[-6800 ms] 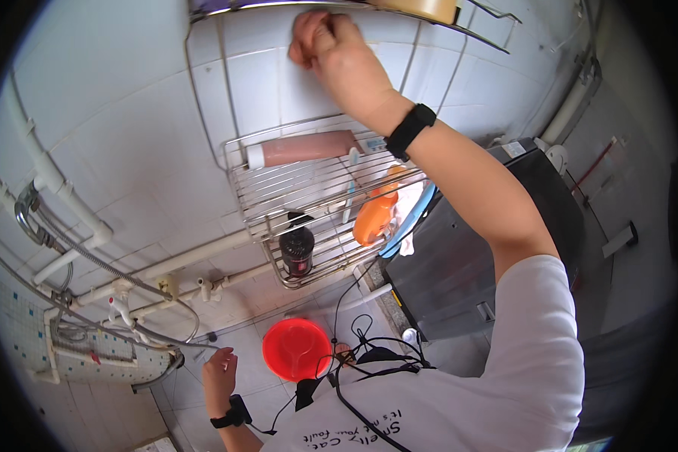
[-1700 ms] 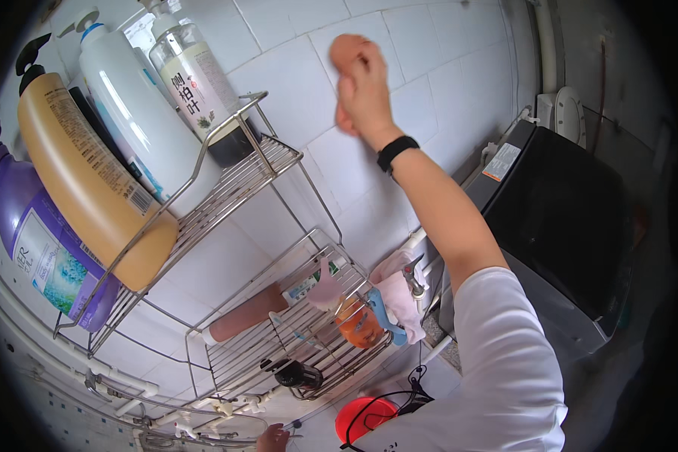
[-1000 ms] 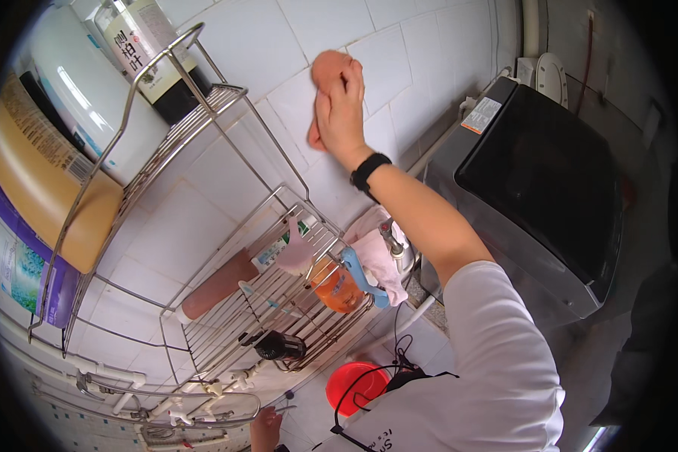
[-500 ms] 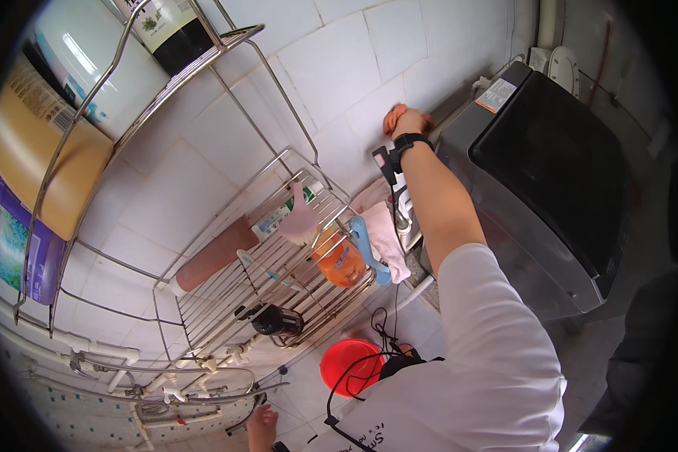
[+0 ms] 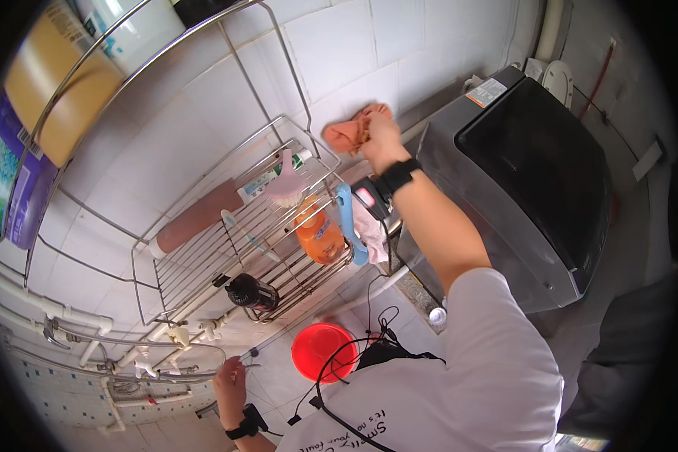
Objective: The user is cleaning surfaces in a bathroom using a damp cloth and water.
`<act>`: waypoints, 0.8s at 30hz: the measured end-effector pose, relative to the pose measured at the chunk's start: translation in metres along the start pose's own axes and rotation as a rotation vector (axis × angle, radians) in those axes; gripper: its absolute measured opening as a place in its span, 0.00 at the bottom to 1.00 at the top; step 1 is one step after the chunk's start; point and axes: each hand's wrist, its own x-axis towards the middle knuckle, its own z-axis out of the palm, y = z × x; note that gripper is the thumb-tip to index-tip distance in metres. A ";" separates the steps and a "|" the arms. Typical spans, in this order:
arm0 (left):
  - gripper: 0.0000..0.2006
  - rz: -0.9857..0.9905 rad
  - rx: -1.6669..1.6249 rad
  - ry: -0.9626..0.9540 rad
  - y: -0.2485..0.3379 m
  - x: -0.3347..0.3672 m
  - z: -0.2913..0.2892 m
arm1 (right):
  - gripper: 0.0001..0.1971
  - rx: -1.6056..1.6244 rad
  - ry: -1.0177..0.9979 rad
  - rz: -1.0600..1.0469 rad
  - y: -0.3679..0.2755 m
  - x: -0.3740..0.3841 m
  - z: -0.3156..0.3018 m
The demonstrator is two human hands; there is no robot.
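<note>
My right hand (image 5: 385, 140) grips a crumpled orange-brown cloth (image 5: 348, 134) against the white tiled wall (image 5: 331, 56), between the wire rack and the washing machine. Part of the cloth hangs out to the left of my fingers. Low on the left, my left hand (image 5: 230, 383) hangs free with loosely bent fingers and holds nothing that I can see. It is nearest to the pipes and taps along the wall. Both wrists wear black bands.
The wire rack (image 5: 203, 282) holds an orange bottle (image 5: 322, 239), a pink brush (image 5: 287, 184), a black bottle (image 5: 250, 292) and a blue-handled item (image 5: 346, 218). A black-lidded washing machine (image 5: 539, 173) stands right. A red bucket (image 5: 320, 350) is on the floor; dark cables (image 5: 380, 328) hang nearby.
My right hand has moved left and slightly down along the wall with the cloth, which now spreads out more. My left hand has risen and come further into view. The view has shifted somewhat.
</note>
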 end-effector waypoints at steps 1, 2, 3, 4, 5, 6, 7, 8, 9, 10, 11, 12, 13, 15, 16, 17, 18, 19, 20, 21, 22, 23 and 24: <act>0.09 0.037 0.023 0.058 0.010 0.000 -0.004 | 0.04 0.097 -0.023 -0.016 -0.022 -0.025 0.003; 0.08 0.091 0.045 0.106 0.021 0.005 -0.007 | 0.04 0.094 -0.187 -0.146 -0.039 -0.019 -0.017; 0.08 0.094 0.040 0.103 0.029 0.007 -0.010 | 0.04 0.088 -0.352 -0.266 -0.053 -0.013 -0.038; 0.07 0.126 0.009 0.136 0.034 0.006 -0.014 | 0.06 0.117 -0.395 -0.298 -0.066 -0.022 -0.045; 0.05 0.153 -0.022 0.172 0.034 0.002 -0.018 | 0.09 0.146 -0.442 -0.324 -0.080 -0.041 -0.041; 0.05 0.200 -0.002 0.221 0.028 -0.001 -0.023 | 0.13 0.135 -0.512 -0.267 -0.089 -0.069 -0.032; 0.05 0.198 -0.005 0.223 0.022 -0.003 -0.029 | 0.17 0.120 -0.580 -0.223 -0.099 -0.096 -0.026; 0.06 0.212 -0.020 0.238 0.018 -0.005 -0.033 | 0.23 0.088 -0.704 -0.219 -0.103 -0.113 -0.026; 0.06 0.226 -0.036 0.252 0.016 -0.008 -0.037 | 0.23 0.081 -0.706 -0.224 -0.106 -0.129 -0.026; 0.06 0.253 -0.042 0.268 0.015 -0.012 -0.043 | 0.24 0.036 -0.868 -0.124 -0.107 -0.145 -0.025; 0.06 0.253 -0.049 0.269 0.013 -0.016 -0.049 | 0.25 -0.010 -1.028 -0.017 -0.108 -0.165 -0.024; 0.06 0.284 -0.045 0.283 0.008 -0.021 -0.056 | 0.25 -0.039 -0.958 -0.038 -0.103 -0.190 -0.017; 0.06 0.311 -0.040 0.300 0.003 -0.028 -0.065 | 0.25 -0.044 -0.963 -0.033 -0.099 -0.212 -0.010; 0.06 0.276 -0.054 0.307 -0.014 -0.049 -0.082 | 0.25 -0.047 -0.944 -0.055 -0.082 -0.256 0.001; 0.06 0.296 -0.057 0.315 -0.027 -0.062 -0.091 | 0.24 -0.087 -1.034 -0.020 -0.076 -0.271 0.003; 0.06 0.315 -0.059 0.325 -0.040 -0.074 -0.101 | 0.24 -0.087 -1.051 -0.004 -0.064 -0.289 0.008; 0.06 0.327 -0.060 0.325 -0.050 -0.088 -0.111 | 0.23 -0.160 -1.007 -0.031 -0.051 -0.307 0.014; 0.06 0.304 -0.061 0.347 -0.063 -0.106 -0.125 | 0.23 -0.233 -0.968 -0.057 -0.036 -0.326 0.022; 0.06 0.285 -0.070 0.343 -0.073 -0.124 -0.138 | 0.22 -0.300 -0.854 -0.082 -0.019 -0.340 0.026; 0.06 0.275 -0.083 0.349 -0.082 -0.135 -0.149 | 0.22 -0.290 -0.856 -0.058 -0.004 -0.357 0.036; 0.06 0.293 -0.078 0.384 -0.100 -0.150 -0.160 | 0.22 -0.329 -0.846 -0.056 0.016 -0.366 0.042; 0.06 0.278 -0.091 0.425 -0.112 -0.161 -0.168 | 0.23 -0.370 -0.839 -0.055 0.033 -0.373 0.050; 0.06 0.225 -0.095 0.455 -0.123 -0.179 -0.179 | 0.22 -0.352 -0.830 -0.033 0.045 -0.397 0.061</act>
